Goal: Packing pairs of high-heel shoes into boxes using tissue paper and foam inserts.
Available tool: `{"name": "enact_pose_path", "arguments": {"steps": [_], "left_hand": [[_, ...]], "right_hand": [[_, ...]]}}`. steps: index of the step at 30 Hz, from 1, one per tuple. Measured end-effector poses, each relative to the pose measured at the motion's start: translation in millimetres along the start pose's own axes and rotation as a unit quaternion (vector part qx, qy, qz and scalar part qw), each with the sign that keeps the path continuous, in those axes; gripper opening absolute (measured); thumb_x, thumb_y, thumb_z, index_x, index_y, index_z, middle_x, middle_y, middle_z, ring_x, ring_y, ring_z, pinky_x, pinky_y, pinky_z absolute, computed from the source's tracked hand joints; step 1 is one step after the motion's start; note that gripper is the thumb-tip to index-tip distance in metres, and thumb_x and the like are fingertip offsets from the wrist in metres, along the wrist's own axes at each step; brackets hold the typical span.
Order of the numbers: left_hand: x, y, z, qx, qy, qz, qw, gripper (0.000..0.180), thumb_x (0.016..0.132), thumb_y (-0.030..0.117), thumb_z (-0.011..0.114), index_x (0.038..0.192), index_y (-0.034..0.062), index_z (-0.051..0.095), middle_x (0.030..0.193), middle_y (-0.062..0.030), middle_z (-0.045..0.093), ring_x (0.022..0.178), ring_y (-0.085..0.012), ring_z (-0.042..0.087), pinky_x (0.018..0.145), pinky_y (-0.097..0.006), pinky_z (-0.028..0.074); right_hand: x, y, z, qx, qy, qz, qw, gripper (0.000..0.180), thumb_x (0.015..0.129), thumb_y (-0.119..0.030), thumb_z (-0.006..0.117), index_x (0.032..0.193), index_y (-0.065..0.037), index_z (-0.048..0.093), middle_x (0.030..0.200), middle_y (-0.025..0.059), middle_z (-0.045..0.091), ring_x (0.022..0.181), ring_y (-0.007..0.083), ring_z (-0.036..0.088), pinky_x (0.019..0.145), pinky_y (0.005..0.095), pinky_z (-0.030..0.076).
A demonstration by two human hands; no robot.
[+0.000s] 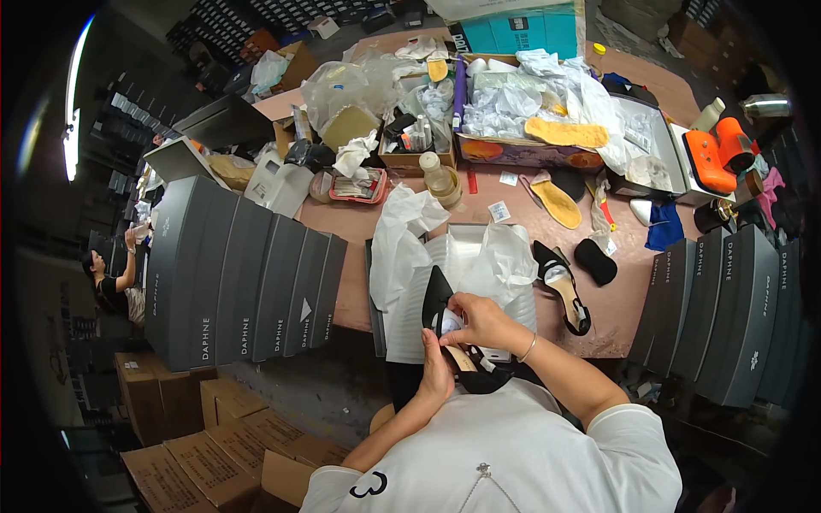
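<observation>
A black pointed slingback shoe [434, 293] is held close to my body, its toe pointing away from me. My left hand [438, 369] grips its side, thumb up along the edge. With bent fingers, my right hand [486, 327] pinches at the shoe's opening, where white stuffing paper [448, 321] shows; the fingertips are partly hidden. Beneath the shoe lies an open shoebox [466, 235] lined with white tissue paper [404, 244]. The matching black slingback shoe [561, 289] rests on the table to the right of the box, beside a black oval pad [596, 262].
Stacks of dark grey shoeboxes [235, 274] [727, 312] flank me on both sides. Across the pink table [487, 201] stand a paper-filled carton [530, 154], a bottle [434, 173], a red basket [357, 188] and a yellow insole [558, 203]. Brown cartons [214, 449] sit at lower left; another person [115, 278] is at far left.
</observation>
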State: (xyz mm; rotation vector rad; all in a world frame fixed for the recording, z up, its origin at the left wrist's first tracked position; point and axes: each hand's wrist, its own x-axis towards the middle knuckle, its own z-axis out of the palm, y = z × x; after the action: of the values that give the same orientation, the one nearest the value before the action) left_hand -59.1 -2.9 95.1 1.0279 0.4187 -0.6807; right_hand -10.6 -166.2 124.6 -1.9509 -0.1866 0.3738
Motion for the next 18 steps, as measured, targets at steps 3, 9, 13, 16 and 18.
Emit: {"name": "enact_pose_path", "arguments": {"steps": [3,9,13,16,18], "left_hand": [[11,-10,-7,0.014,-0.011,0.016,1.0,0.075,0.091,0.07,0.021,0.118,0.0052,0.048,0.115,-0.0098,0.051,0.11,-0.0203,0.049,0.096,-0.036,0.039],[11,1,-2,-0.034,-0.005,0.01,0.999,0.073,0.089,0.07,0.028,0.125,0.0084,0.039,0.116,-0.0101,0.049,0.107,-0.0201,0.051,0.093,-0.035,0.042],[9,-6,-14,-0.035,-0.028,-0.058,0.997,0.082,0.087,0.075,0.024,0.122,0.0041,0.047,0.112,-0.0118,0.055,0.103,-0.0224,0.055,0.09,-0.036,0.045],[12,-11,-13,-0.039,0.01,-0.059,0.997,0.081,0.087,0.074,0.024,0.121,0.0049,0.048,0.111,-0.012,0.056,0.1,-0.0233,0.058,0.086,-0.036,0.047],[15,0,-12,-0.053,0.04,-0.048,0.997,0.078,0.089,0.072,0.025,0.123,0.0056,0.047,0.112,-0.0122,0.056,0.099,-0.0239,0.059,0.083,-0.036,0.05]], "right_hand": [[-6,8,2,-0.072,0.013,-0.012,0.997,0.059,0.07,-0.037,0.078,0.105,0.004,0.055,0.101,0.0225,0.059,0.095,0.0366,0.059,0.079,0.0396,0.048],[-6,10,18,-0.025,0.043,-0.056,0.997,0.066,0.073,-0.045,0.073,0.114,0.004,0.056,0.1,0.0234,0.059,0.086,0.0383,0.061,0.072,0.0406,0.05],[-3,18,12,-0.161,0.021,-0.042,0.986,0.057,0.071,-0.046,0.072,0.101,0.002,0.062,0.093,0.0203,0.062,0.082,0.0362,0.063,0.068,0.0404,0.051],[-12,21,9,-0.194,-0.035,-0.027,0.98,0.044,0.071,-0.039,0.073,0.09,-0.001,0.063,0.082,0.0161,0.064,0.073,0.0343,0.064,0.063,0.0418,0.05],[-23,10,2,-0.19,-0.104,-0.011,0.976,0.039,0.071,-0.036,0.073,0.085,-0.001,0.062,0.079,0.0153,0.063,0.071,0.0343,0.064,0.062,0.0424,0.05]]}}
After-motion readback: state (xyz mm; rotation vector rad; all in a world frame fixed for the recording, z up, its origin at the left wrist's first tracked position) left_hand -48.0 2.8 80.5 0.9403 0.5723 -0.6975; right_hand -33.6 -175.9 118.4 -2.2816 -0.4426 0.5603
